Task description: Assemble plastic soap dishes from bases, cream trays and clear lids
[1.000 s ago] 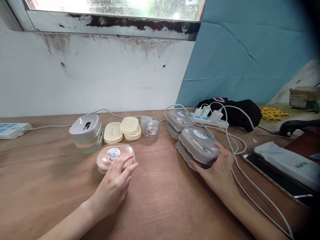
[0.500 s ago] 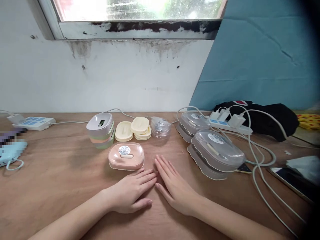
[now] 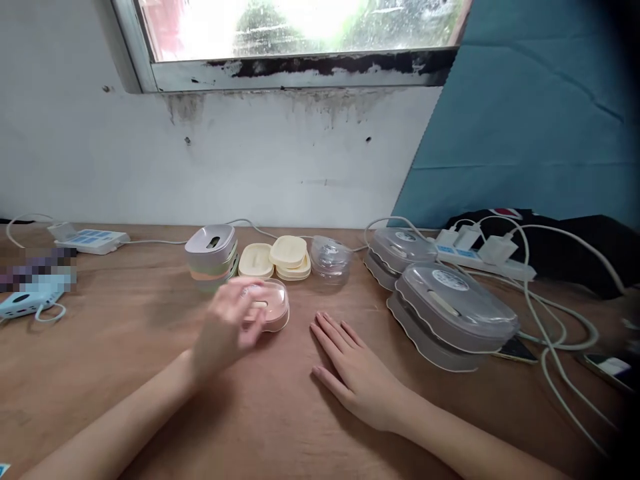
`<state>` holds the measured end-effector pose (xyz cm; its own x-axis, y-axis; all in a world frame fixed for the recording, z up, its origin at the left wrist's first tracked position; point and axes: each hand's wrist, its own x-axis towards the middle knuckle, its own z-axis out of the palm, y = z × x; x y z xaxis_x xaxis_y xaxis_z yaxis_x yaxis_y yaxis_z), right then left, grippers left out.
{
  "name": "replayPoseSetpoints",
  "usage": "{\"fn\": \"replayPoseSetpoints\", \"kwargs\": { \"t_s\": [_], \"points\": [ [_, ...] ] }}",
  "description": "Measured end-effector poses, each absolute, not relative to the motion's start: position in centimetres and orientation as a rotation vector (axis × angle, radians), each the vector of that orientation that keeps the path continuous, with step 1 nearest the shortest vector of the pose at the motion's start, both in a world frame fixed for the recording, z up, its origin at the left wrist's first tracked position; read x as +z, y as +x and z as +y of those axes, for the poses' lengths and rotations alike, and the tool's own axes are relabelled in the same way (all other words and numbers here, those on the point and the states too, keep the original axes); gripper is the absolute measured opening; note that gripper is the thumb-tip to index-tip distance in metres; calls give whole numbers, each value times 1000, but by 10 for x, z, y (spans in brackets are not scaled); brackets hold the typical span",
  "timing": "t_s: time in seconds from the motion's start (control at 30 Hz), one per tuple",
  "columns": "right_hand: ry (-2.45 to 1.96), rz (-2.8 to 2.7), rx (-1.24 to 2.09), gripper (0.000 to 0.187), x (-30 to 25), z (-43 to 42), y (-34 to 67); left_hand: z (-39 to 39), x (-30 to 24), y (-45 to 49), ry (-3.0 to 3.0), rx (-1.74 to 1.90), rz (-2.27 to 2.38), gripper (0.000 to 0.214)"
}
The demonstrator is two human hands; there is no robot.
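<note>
My left hand (image 3: pixel 227 323) is raised over the left side of a pink lidded box (image 3: pixel 275 303), slightly blurred. Its thumb and fingers are apart, and part of the box is hidden behind them; whether they touch it I cannot tell. The box has a round sticker and a pale slot piece on top. My right hand (image 3: pixel 353 377) lies flat on the wooden table (image 3: pixel 280 413), fingers stretched out, holding nothing. Behind the pink box are cream oval lids (image 3: pixel 289 252), some stacked, and a stack of pastel boxes (image 3: pixel 210 250) with a lilac one uppermost.
Clear plastic pieces (image 3: pixel 331 259) stand beside the lids. To the right sit stacked translucent grey covers (image 3: pixel 455 303) with wavy rims. Behind them, a power strip (image 3: pixel 480 260) holds plugs and trailing white cables (image 3: pixel 527 267). Another power strip (image 3: pixel 95 240) lies at the left.
My left hand has lifted off the table and moved left and up to the pink box. The right hand stays flat in place. The view has shifted slightly.
</note>
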<state>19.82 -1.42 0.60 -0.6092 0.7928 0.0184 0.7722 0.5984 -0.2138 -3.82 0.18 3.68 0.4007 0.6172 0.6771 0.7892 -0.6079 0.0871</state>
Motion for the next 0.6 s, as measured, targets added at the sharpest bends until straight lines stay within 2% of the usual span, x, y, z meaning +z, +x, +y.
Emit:
{"fn": "replayPoseSetpoints", "kwargs": {
  "t_s": [0.07,0.13,0.27,0.33,0.4,0.5,0.6],
  "points": [
    [-1321,-2666,293,62,6,-15,199,6,36,-43,-2209,-936,-1572,29],
    [-1281,-2567,279,68,5,-15,200,7,29,-41,-2230,-807,-1687,38],
    [-1119,-2363,209,82,6,-16,199,3,17,-25,-2619,-853,-1370,47],
    [-1050,-2339,179,80,8,-15,199,6,18,-16,-2855,-890,-1077,52],
    [-1048,-2336,142,73,10,-17,203,18,26,-7,-3024,-866,-863,44],
    [-1194,-2273,10,63,11,-24,213,55,48,12,-2975,-784,-995,30],
    [-1344,-2208,-166,55,10,-38,225,105,71,43,-2813,-663,-1208,38]
  ]
}}
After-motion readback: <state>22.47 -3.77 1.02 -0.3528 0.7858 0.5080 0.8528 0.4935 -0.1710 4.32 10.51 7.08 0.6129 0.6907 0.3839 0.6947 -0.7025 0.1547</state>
